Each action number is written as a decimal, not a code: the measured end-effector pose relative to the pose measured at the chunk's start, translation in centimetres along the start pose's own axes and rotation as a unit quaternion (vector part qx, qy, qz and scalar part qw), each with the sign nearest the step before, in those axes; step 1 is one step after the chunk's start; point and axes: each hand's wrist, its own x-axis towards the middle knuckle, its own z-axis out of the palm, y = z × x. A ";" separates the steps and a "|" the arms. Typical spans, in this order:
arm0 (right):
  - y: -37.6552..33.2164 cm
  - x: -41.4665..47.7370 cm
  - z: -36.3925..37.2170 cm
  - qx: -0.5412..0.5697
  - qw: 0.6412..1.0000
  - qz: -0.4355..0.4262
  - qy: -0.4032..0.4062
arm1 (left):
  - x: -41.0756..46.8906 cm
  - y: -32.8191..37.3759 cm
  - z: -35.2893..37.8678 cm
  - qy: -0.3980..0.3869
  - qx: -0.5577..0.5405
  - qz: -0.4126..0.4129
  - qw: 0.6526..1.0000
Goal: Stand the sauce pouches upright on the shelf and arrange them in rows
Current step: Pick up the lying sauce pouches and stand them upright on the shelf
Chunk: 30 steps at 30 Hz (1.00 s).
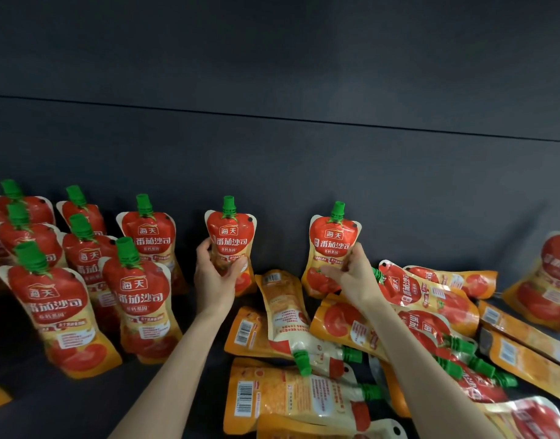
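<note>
Viewing from the head camera: the left hand grips the first pouch at its lower half; the thumb lies on the left edge and the fingers curl round the right edge, closed on the pouch. The first pouch is upright, green cap at the top, printed front facing the camera, close to the dark back panel; whether its base touches the shelf cannot be told.

The right hand grips the second pouch at mid-height; its thumb is on the right edge and its fingers reach across the front, closed on the pouch. The second pouch is upright, cap at the top, well apart from the first and to its right; its base is hidden behind the lying pouches.

To the left of the first pouch, the standing pouches stand upright in rows running front to back, caps up, fronts toward the camera. To the right and below both hands, the lying pouches rest flat in an overlapping heap on the shelf; some show barcoded backs, others red fronts; their caps point in differing directions.
</note>
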 end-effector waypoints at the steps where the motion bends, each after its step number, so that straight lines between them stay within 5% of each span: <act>1: -0.1 0.2 -0.1 -0.001 1.000 0.004 -0.007 | 0.0 0.0 0.0 -0.002 0.003 0.001 1.000; 21: -0.7 -4.3 -1.3 -0.035 0.997 -0.056 0.035 | -4.1 1.3 -1.0 -0.057 0.100 -0.002 0.993; 30: -0.1 -8.9 -4.3 -0.264 0.961 -0.077 -0.028 | -8.9 2.7 -1.9 -0.213 0.195 0.069 0.955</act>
